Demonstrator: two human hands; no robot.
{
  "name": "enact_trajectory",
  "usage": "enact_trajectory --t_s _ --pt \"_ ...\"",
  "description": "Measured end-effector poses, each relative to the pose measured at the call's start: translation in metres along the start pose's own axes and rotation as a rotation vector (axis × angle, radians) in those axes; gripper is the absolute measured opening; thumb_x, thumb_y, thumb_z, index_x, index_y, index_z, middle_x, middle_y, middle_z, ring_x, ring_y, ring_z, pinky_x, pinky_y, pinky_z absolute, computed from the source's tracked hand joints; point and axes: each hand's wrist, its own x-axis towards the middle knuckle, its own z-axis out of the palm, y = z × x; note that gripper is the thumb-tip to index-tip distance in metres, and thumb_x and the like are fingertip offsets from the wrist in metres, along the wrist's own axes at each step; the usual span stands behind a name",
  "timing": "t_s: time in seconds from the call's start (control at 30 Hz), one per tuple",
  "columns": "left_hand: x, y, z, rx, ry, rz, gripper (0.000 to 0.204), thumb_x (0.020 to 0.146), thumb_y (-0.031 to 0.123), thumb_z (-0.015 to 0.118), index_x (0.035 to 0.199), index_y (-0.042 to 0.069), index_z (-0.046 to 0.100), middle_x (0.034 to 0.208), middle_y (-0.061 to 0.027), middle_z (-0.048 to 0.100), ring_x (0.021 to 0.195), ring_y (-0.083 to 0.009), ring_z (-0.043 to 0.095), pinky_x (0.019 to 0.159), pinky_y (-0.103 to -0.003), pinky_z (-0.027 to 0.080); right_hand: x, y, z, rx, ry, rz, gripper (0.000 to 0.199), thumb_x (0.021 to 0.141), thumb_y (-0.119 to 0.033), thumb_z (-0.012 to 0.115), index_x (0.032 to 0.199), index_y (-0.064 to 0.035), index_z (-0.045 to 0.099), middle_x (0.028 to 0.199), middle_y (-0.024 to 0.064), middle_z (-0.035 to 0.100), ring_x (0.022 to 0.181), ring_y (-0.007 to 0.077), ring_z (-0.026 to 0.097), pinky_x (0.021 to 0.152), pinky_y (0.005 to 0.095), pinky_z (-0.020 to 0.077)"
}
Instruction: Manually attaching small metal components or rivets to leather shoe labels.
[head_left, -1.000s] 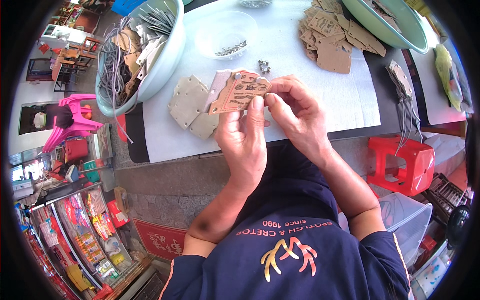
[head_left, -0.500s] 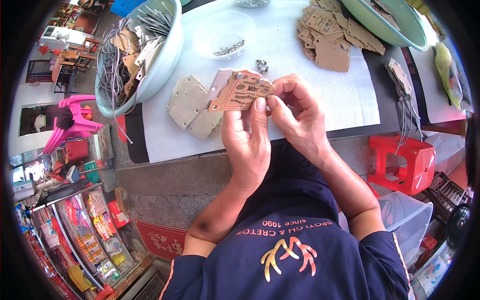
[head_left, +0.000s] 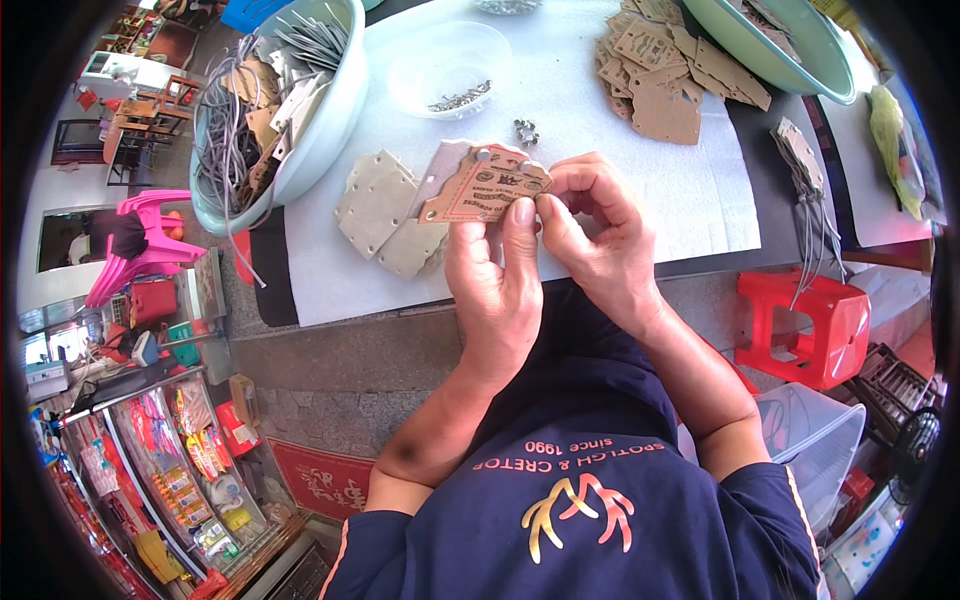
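Observation:
My left hand (head_left: 497,270) grips a brown printed cardboard tag (head_left: 478,188) with a scalloped edge, its thumb pressed on the front. Two round silver studs sit along the tag's far edge. At the tag's right corner, the thumb and fingers of my right hand (head_left: 597,220) are pinched together; whether a small part is between them is hidden. Behind the tag a greyish-white card shows. Beneath lie several pale tags (head_left: 375,205) with holes, on white sheeting. Just beyond is a small cluster of metal studs (head_left: 526,131).
A shallow clear dish (head_left: 450,50) holds metal studs. At the left a pale green basin (head_left: 350,90) holds tags and grey cords; another basin (head_left: 835,75) is at the far right. A brown tag pile (head_left: 668,110) lies near it. A red stool (head_left: 845,320) stands right.
The tag in my hands has tilted slightly, its printed face now looking a little foreshortened. Both hands have shifted only slightly.

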Motion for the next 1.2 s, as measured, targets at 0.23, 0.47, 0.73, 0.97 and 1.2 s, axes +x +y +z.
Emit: enact_trajectory --t_s 0.23,0.47,0.73,0.97,1.2 --pt "-0.001 0.002 0.003 0.004 0.035 0.011 0.027 0.101 0.007 0.047 0.126 -0.005 0.045 0.115 -0.01 0.058 0.105 -0.0117 0.055 0.091 -0.028 0.046 0.001 0.004 -0.001 -0.031 -0.053 0.003 0.01 0.083 -0.004 0.064 0.091 -0.0008 0.058 0.079 0.0045 0.056 0.067 0.0114 0.053 0.061 0.0254 0.0455" --pt "-0.006 0.003 0.001 -0.03 0.0 0.004 0.027 0.101 0.005 0.047 0.125 -0.005 0.045 0.114 -0.0095 0.058 0.104 -0.0116 0.056 0.091 -0.027 0.046 0.002 0.004 -0.006 -0.12 -0.126 -0.021 0.012 0.084 -0.01 0.06 0.09 0.0001 0.055 0.075 0.0072 0.052 0.062 0.016 0.049 0.057 0.0294 0.0427" --pt "-0.006 0.004 0.003 -0.104 0.007 -0.045 0.029 0.1 0.006 0.049 0.127 -0.004 0.045 0.114 -0.0091 0.059 0.104 -0.0117 0.056 0.091 -0.027 0.045 0.003 0.0 -0.013 -0.025 -0.193 0.159 0.012 0.085 -0.012 0.059 0.087 -0.0004 0.056 0.071 0.0052 0.05 0.06 0.0121 0.047 0.056 0.0281 0.0416" --pt "0.001 0.005 -0.004 -0.114 -0.007 -0.073 0.028 0.099 0.007 0.052 0.124 -0.004 0.048 0.113 -0.0084 0.059 0.102 -0.0115 0.056 0.091 -0.027 0.045 0.007 -0.002 -0.012 0.083 -0.204 0.225 0.013 0.087 -0.013 0.058 0.087 -0.0008 0.056 0.067 0.0024 0.049 0.06 0.0095 0.045 0.055 0.0275 0.0409" --pt "0.002 0.006 -0.006 -0.092 -0.031 -0.114 0.026 0.099 0.008 0.053 0.123 -0.003 0.051 0.113 -0.0078 0.061 0.102 -0.0118 0.057 0.091 -0.028 0.046 0.007 -0.001 -0.014 -0.028 -0.227 0.221 0.015 0.089 -0.016 0.058 0.088 -0.0008 0.058 0.071 0.0006 0.054 0.062 0.0068 0.047 0.056 0.0261 0.0417"
